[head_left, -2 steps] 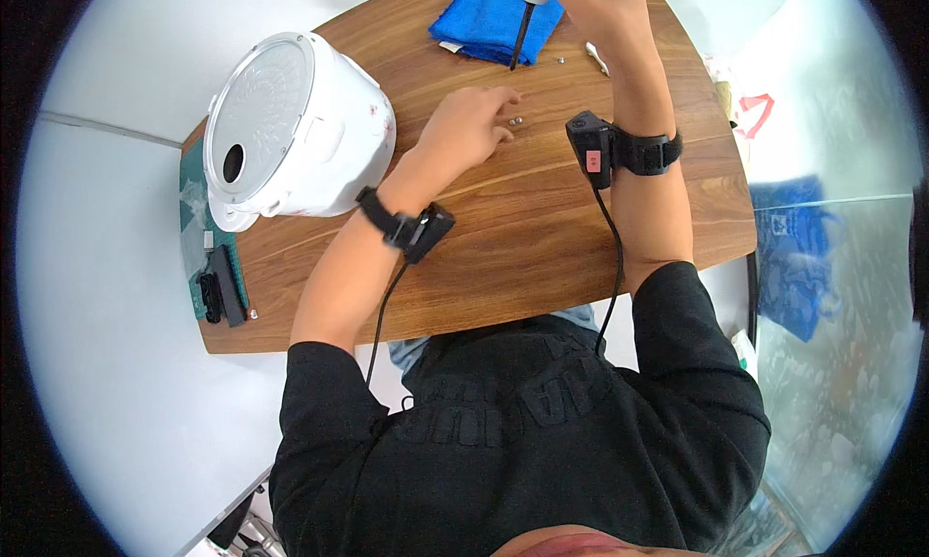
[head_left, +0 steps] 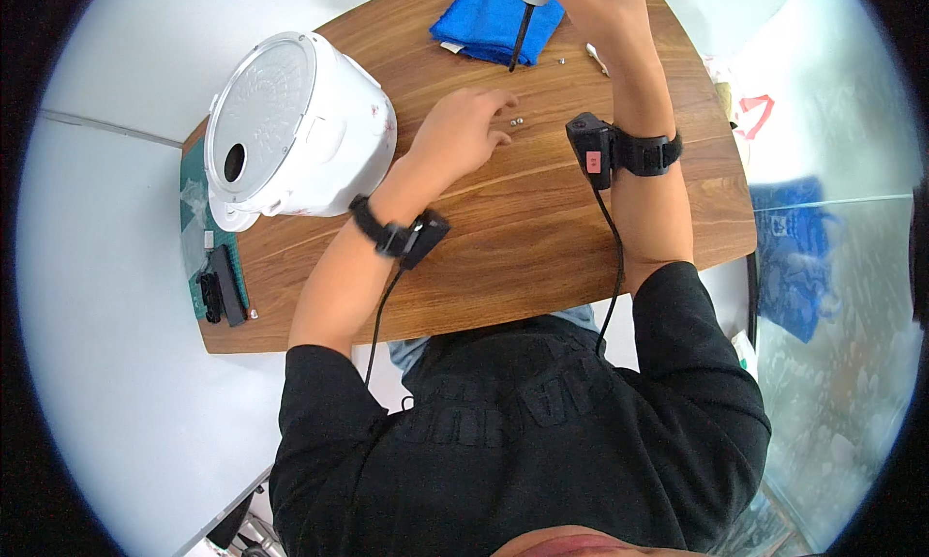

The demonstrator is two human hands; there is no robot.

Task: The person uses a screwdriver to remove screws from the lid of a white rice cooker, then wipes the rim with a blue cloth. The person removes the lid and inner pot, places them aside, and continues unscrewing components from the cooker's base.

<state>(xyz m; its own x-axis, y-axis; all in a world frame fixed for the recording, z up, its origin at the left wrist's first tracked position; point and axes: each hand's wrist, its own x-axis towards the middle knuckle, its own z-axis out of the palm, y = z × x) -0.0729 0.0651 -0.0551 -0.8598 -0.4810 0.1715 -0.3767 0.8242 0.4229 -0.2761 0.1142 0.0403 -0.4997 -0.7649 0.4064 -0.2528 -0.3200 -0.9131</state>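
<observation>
My right hand (head_left: 602, 13), partly cut off by the top edge, is closed round the pale handle of a screwdriver (head_left: 524, 36). Its dark shaft points down toward the table, with the tip beside a folded blue cloth (head_left: 482, 23). Over the table's middle, my left hand (head_left: 459, 131) holds nothing; thumb and forefinger stand apart. Just right of those fingers lie small silvery screws (head_left: 517, 121), not touched by them. To the left of that hand, a white rice cooker (head_left: 344, 136) with a flower pattern is tilted, its round metallic panel with a dark hole facing up and left.
Another small metal piece (head_left: 561, 61) and a little white part (head_left: 596, 58) lie right of the cloth. On the wooden table (head_left: 503, 257), a green mat (head_left: 194, 170) at the left edge bears a black bar-shaped object (head_left: 228, 284) and clear plastic. Cables run from both wrist straps.
My left hand has drawn back slightly to the left, away from the small screws. The right hand and screwdriver look nearly the same.
</observation>
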